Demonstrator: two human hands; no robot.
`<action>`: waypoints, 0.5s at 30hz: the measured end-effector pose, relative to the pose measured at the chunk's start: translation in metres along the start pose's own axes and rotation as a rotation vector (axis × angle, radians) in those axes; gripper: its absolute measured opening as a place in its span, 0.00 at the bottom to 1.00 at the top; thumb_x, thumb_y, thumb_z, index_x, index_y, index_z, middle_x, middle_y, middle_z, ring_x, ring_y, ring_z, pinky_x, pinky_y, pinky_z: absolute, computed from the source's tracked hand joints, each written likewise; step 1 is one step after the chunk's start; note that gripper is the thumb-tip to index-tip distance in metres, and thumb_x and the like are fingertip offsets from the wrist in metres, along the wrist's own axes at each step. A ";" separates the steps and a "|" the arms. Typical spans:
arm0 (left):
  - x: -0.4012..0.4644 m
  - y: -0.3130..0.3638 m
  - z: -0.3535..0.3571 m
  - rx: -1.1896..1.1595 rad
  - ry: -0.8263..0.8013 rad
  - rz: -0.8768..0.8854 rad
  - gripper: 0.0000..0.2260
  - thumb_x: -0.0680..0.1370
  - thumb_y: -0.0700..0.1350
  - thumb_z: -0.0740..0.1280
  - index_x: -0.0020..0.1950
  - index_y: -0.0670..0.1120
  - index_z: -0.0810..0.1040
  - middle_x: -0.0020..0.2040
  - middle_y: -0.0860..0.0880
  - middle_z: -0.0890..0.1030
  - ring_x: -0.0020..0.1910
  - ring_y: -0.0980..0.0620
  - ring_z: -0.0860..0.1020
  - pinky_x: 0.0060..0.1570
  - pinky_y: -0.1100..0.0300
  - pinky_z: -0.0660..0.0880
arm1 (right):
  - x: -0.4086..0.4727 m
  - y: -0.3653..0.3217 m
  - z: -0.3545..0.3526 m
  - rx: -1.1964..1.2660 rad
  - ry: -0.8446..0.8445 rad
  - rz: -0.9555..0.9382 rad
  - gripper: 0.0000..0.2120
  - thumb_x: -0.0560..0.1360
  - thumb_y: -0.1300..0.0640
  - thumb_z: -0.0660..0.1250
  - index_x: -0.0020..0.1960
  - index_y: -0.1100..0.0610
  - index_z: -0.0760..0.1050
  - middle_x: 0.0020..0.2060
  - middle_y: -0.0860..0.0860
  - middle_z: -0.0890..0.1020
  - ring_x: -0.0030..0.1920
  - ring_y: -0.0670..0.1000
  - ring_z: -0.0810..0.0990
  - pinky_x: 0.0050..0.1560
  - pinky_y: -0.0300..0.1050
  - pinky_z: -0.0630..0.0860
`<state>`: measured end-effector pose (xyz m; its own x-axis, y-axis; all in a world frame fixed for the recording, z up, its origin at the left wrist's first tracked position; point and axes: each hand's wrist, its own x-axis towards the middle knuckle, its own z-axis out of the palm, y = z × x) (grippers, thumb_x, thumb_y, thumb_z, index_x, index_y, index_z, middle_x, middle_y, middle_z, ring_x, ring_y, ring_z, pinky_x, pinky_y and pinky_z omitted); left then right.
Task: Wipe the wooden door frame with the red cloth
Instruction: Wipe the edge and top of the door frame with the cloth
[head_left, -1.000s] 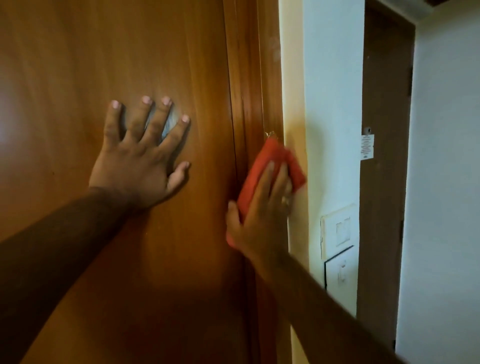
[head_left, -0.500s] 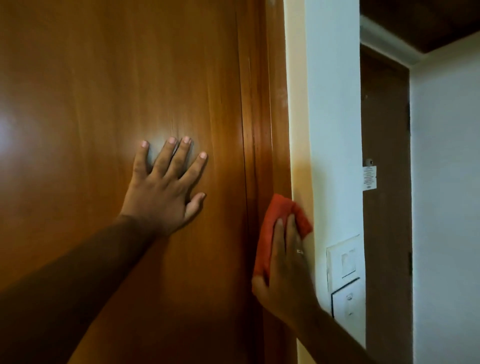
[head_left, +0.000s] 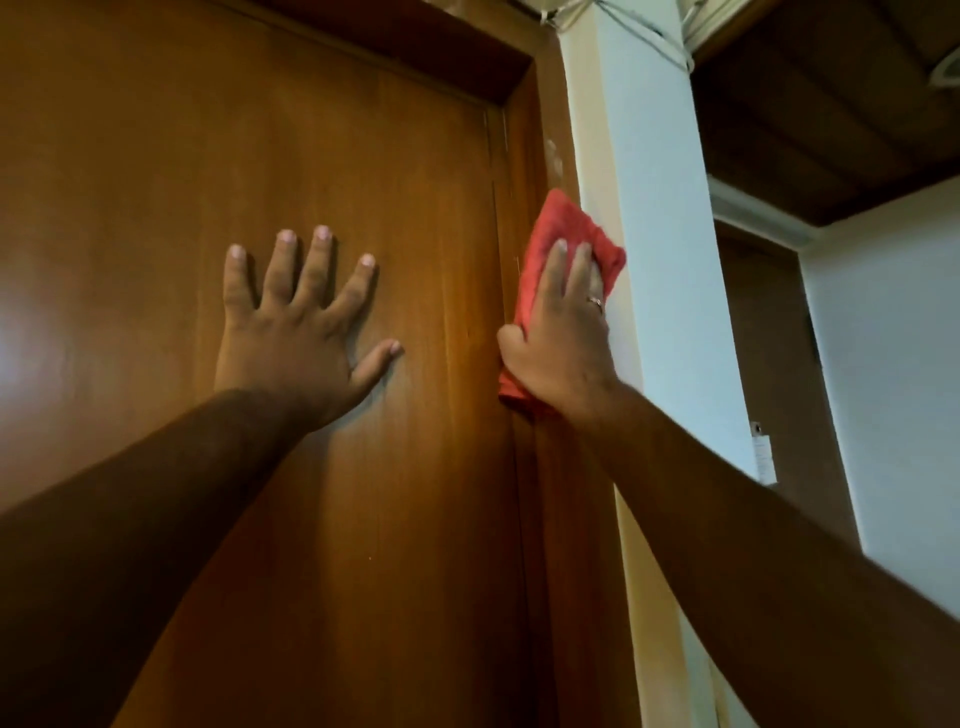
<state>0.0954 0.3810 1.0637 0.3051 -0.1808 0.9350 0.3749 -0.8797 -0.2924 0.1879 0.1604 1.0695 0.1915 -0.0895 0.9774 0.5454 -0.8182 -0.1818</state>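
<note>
A wooden door (head_left: 156, 208) fills the left side, seen from below; the left hand (head_left: 296, 332) lies flat against it with fingers spread wide, holding nothing, its forearm reaching up from the lower left; just right of that hand runs the upright wooden door frame (head_left: 537, 135), which meets a top rail above; the right hand (head_left: 563, 338) presses a folded red cloth (head_left: 563, 228) flat against this frame, fingers extended over the fabric and thumb tucked at its left edge; a ring (head_left: 596, 301) shows on one finger; right of the frame stands a pale wall (head_left: 654, 208); further right, a second brown door (head_left: 779, 364) carries a small white notice (head_left: 764, 461).
</note>
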 end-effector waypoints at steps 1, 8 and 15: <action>0.000 -0.001 0.000 -0.005 0.001 0.008 0.37 0.76 0.71 0.42 0.81 0.53 0.48 0.82 0.39 0.51 0.80 0.36 0.50 0.74 0.31 0.46 | -0.017 0.006 0.000 0.013 -0.002 -0.011 0.45 0.70 0.47 0.65 0.78 0.55 0.44 0.79 0.57 0.50 0.76 0.64 0.55 0.68 0.61 0.68; 0.000 0.000 0.003 0.027 0.023 0.017 0.38 0.76 0.70 0.39 0.81 0.51 0.48 0.81 0.38 0.52 0.80 0.35 0.51 0.73 0.30 0.49 | -0.126 0.040 -0.001 0.007 -0.151 -0.188 0.46 0.66 0.47 0.63 0.78 0.63 0.51 0.77 0.62 0.56 0.72 0.67 0.63 0.59 0.59 0.77; 0.000 -0.001 0.005 0.026 0.039 0.023 0.38 0.76 0.70 0.39 0.81 0.51 0.50 0.81 0.37 0.53 0.80 0.35 0.52 0.73 0.30 0.50 | 0.105 -0.002 -0.016 0.054 -0.070 -0.098 0.46 0.73 0.48 0.67 0.79 0.56 0.40 0.78 0.59 0.48 0.75 0.62 0.57 0.66 0.51 0.68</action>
<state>0.0993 0.3847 1.0626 0.2801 -0.2185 0.9348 0.3907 -0.8635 -0.3189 0.1935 0.1436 1.1740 0.1902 0.0310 0.9812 0.6075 -0.7889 -0.0929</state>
